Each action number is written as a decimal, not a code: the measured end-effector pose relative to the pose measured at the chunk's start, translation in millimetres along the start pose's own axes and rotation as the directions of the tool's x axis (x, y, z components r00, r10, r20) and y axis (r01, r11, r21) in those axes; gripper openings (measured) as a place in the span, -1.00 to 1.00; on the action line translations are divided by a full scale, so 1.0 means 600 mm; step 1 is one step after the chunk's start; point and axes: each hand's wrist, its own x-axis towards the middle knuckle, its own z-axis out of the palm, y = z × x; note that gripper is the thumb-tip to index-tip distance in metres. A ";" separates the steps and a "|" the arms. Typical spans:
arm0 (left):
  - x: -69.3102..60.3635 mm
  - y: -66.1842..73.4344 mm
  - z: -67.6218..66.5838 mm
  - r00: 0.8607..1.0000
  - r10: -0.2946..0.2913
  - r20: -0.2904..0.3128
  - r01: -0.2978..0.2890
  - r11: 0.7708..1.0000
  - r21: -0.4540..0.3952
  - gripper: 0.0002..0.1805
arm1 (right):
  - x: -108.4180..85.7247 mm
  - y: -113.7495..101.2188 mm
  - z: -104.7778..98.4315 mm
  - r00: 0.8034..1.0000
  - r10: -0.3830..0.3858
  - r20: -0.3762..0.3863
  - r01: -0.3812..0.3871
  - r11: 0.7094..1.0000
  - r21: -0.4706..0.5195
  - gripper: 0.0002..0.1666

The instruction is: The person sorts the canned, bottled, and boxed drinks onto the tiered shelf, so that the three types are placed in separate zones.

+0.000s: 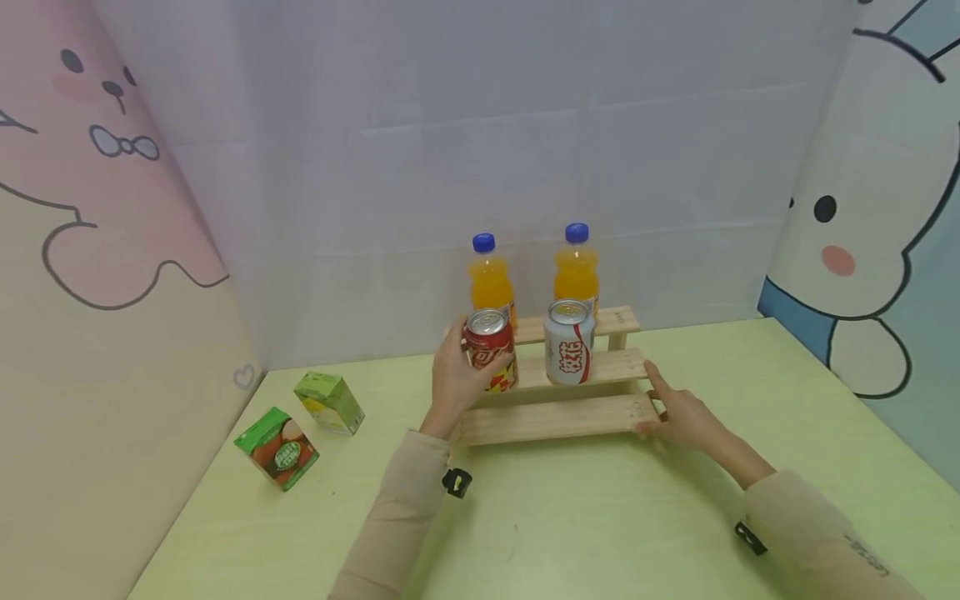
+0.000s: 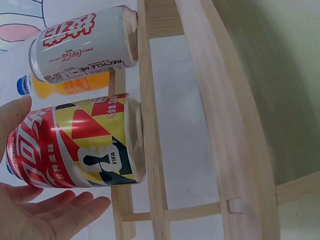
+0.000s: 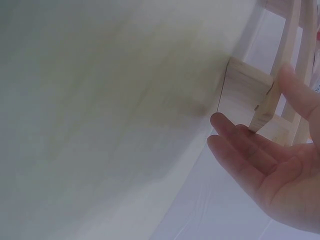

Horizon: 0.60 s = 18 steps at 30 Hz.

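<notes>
My left hand (image 1: 459,379) is round the red can (image 1: 489,333), its thumb across the front; in the left wrist view the hand's lower fingers (image 2: 75,207) lie fairly straight beside the can (image 2: 80,145). The red can stands upright on the middle board of a stepped wooden rack (image 1: 555,419). To its right on that board is a white can (image 1: 568,346). My right hand (image 1: 686,417) holds the rack's right end, with thumb and fingers at the ends of the lower two boards. In the right wrist view the hand (image 3: 280,165) is against the rack's corner (image 3: 245,85).
Two orange drink bottles with blue caps, a left one (image 1: 491,283) and a right one (image 1: 577,271), stand at the rack's back. A green box (image 1: 330,402) and a green-and-brown box (image 1: 279,448) are on the table (image 1: 570,517) at left. A pale curtain (image 1: 360,208) hangs behind.
</notes>
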 end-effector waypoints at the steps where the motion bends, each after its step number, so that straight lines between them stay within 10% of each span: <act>1: -0.004 -0.002 -0.001 1.000 -0.001 -0.001 0.001 1.000 0.010 -0.20 | 0.000 -0.001 0.000 1.000 0.004 0.004 -0.004 1.000 -0.008 0.21; 18: -0.057 -0.032 -0.045 1.000 -0.007 0.016 0.005 0.993 0.121 -0.22 | 0.000 -0.006 -0.003 1.000 0.006 0.013 -0.006 1.000 -0.021 0.21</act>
